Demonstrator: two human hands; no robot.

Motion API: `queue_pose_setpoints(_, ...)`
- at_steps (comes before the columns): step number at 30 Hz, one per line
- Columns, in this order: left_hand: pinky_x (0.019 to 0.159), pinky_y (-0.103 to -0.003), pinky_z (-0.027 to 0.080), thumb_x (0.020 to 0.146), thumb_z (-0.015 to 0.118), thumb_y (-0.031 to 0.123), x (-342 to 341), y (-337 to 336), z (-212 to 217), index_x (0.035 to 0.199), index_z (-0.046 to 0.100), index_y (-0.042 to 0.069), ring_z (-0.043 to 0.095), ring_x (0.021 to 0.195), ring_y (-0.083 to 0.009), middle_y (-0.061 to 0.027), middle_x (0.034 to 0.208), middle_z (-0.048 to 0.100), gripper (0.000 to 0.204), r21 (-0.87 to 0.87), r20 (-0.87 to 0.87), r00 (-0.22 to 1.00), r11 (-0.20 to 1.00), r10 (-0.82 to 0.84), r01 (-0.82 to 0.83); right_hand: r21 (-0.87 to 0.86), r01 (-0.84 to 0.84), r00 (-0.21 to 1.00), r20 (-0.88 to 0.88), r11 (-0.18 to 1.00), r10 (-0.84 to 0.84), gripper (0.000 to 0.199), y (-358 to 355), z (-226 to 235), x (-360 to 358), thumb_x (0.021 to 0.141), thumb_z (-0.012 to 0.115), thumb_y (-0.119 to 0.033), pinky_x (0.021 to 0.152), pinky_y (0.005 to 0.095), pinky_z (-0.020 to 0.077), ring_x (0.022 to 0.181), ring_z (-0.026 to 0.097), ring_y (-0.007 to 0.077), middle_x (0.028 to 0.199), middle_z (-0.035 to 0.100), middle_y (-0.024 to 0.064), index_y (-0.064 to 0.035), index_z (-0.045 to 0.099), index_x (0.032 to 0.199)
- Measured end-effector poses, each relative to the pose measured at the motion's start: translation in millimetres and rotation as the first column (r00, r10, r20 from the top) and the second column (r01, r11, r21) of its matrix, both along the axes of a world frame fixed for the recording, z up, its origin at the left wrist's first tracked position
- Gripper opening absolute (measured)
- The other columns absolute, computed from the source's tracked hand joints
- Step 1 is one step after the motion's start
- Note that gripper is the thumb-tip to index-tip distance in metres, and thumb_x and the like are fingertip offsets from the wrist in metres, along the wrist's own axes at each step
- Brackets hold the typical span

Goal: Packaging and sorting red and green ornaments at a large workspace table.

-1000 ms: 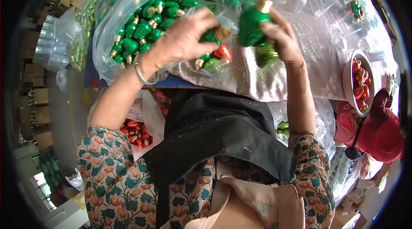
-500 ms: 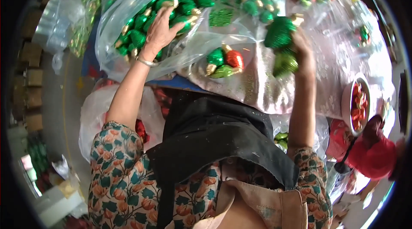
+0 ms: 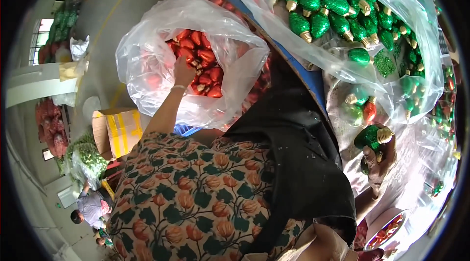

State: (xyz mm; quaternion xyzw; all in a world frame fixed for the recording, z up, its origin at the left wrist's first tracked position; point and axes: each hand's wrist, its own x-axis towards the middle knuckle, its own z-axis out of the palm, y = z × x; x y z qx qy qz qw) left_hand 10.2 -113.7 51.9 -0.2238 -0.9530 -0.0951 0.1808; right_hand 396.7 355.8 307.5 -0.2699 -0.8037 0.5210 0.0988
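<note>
My left hand (image 3: 184, 71) is down in a clear plastic bag (image 3: 142, 65), touching shiny red bulb-shaped ornaments (image 3: 213, 76) with gold caps. Its fingertips are hidden among them, so I cannot make out a grip. My right hand (image 3: 383, 167) is closed around a glittery green bulb ornament (image 3: 367, 136), its gold screw cap pointing right; more green shows below, against the palm. Beyond that hand, on the covered table, lies a small cluster with a red bulb ornament (image 3: 369, 111), a light green bulb ornament (image 3: 352, 114) and a darker green one.
A large clear bag (image 3: 264, 18) of green bulb ornaments (image 3: 338, 5) lies open on the blue-edged table (image 3: 308, 77). At the lower right stands a white bowl (image 3: 373, 231) of red pieces. A taped cardboard box (image 3: 120, 132) is at the left; a person (image 3: 93, 207) is farther off.
My left hand has left the green ornaments and gone into the bag of red ones. My view has turned left. My right hand still holds green ornaments.
</note>
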Motion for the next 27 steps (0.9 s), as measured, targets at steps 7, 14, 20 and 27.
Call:
queue_pose_setpoints(7,0.080,-0.044,0.047,0.067,0.069,0.015,-51,68,-32,0.098,0.058,0.003,0.057,0.092,-0.0363,-0.0192,0.098,0.060,0.035,-0.351,0.552,0.834,0.901,-0.022,0.257,0.035,0.111,0.989,0.090,0.993,-0.113,0.058,-5,10,-12,0.073,0.072,-0.028,0.073,0.0301,0.0471,0.080,0.059,0.0172,0.090,0.062,0.0102,0.0020,0.049,0.117)
queue_pose_setpoints(14,0.084,-0.044,0.045,0.070,0.072,0.028,-43,49,-23,0.116,0.052,0.002,0.055,0.097,-0.0363,-0.0196,0.099,0.060,0.057,-0.250,0.450,0.822,0.835,-0.349,0.491,-0.023,-0.025,1.000,0.015,0.999,0.026,0.060,31,0,12,0.066,0.072,-0.030,0.081,0.0295,0.0435,0.089,0.056,0.0162,0.097,0.060,0.0088,0.0013,0.053,0.114)
queue_pose_setpoints(20,0.088,-0.044,0.044,0.070,0.073,0.027,-52,70,-43,0.117,0.051,0.000,0.054,0.102,-0.0383,-0.0238,0.107,0.058,0.059,-0.107,0.586,0.765,0.910,-0.267,0.400,-0.165,-0.382,0.916,0.066,0.910,0.396,0.062,57,11,6,0.062,0.074,-0.033,0.084,0.0323,0.0432,0.095,0.055,0.0173,0.104,0.059,0.0107,0.0026,0.056,0.109)
queue_pose_setpoints(27,0.088,-0.035,0.045,0.072,0.071,0.017,-27,110,143,0.118,0.051,-0.001,0.058,0.101,-0.0253,-0.0144,0.107,0.060,0.053,0.103,0.678,0.647,0.917,-0.348,0.385,0.008,-0.365,0.924,-0.120,0.931,0.364,0.063,60,21,33,0.062,0.078,-0.025,0.085,0.0313,0.0445,0.097,0.057,0.0199,0.104,0.062,0.0116,0.0036,0.056,0.114)
